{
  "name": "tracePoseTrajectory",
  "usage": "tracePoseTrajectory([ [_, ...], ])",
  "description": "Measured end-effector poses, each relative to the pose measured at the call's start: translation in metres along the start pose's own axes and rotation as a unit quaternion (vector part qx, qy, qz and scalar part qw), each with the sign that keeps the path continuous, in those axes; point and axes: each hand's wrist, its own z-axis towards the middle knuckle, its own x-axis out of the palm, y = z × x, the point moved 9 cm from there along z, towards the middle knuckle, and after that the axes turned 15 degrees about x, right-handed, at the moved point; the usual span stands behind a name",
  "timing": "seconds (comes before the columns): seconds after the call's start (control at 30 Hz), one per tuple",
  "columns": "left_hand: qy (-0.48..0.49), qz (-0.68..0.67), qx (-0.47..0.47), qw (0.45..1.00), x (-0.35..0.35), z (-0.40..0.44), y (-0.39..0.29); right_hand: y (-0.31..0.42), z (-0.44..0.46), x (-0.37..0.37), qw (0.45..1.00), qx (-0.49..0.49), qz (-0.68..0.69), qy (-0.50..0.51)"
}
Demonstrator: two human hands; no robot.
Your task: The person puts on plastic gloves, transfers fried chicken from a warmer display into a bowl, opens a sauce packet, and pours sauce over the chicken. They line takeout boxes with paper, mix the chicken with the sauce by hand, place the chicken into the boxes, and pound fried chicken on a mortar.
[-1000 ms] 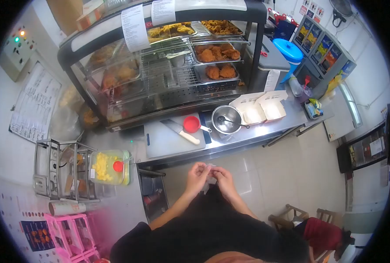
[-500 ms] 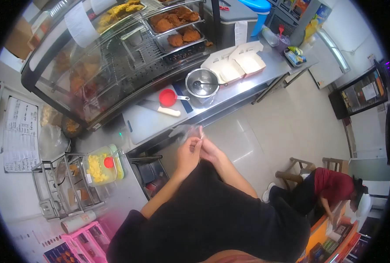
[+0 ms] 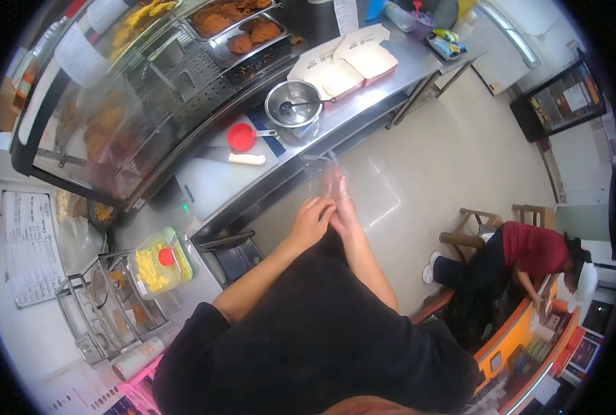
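Observation:
My left hand [image 3: 313, 220] pinches the edge of a clear plastic glove [image 3: 327, 163] near my right wrist. Fingers stretched out, my right hand [image 3: 344, 206] reaches into this thin film, whose loose tips stick out past it. Both hands are in front of my body, just off the counter's edge. Beyond them, a white cutting board [image 3: 214, 181] carries a knife with a white handle [image 3: 247, 159] and a red measuring cup [image 3: 241, 137]. A steel bowl [image 3: 293, 104] with a dark-handled utensil [image 3: 311, 104] in it stands to the right of the cup.
Open cardboard boxes [image 3: 353, 66] lie behind the bowl. A glass display case [image 3: 162, 138] holds fried chicken [image 3: 242, 38]. At left are a tub of yellow food [image 3: 154, 270] and a wire rack [image 3: 107, 304]. Another person [image 3: 529, 252] bends over an orange counter [image 3: 512, 339].
My right hand has straightened and pushed up into the plastic glove, while my left hand has slid down towards its wrist. The view has shifted to the right.

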Motion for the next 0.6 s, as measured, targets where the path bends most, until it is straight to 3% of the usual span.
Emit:
tracePoseTrajectory([
  [0.07,0.001,-0.022,0.006,1.0,0.011,0.0,-0.004,-0.003,0.004,-0.022,0.998,-0.012,-0.008,-0.057],
  [0.17,0.022,-0.048,-0.014,0.999,0.026,-0.005,-0.003,-0.004,-0.002,-0.039,0.994,0.01,0.11,-0.024],
  [0.27,0.043,-0.064,-0.005,0.997,0.039,-0.005,-0.006,-0.029,0.007,-0.061,0.993,0.054,0.1,0.013],
  [0.37,0.039,-0.063,0.003,0.997,0.054,-0.016,0.001,-0.043,0.031,-0.102,0.996,-0.006,0.057,-0.062],
  [0.43,0.061,-0.084,-0.027,0.994,0.064,-0.02,0.008,-0.055,0.026,-0.098,0.984,0.077,0.153,-0.052],
  [0.5,0.079,-0.036,0.053,0.995,0.072,-0.024,0.001,-0.059,0.035,-0.098,0.973,0.116,0.195,-0.037],
  [0.6,0.122,-0.072,-0.026,0.99,0.081,-0.028,0.011,-0.06,0.037,-0.108,0.981,0.086,0.168,-0.042],
])
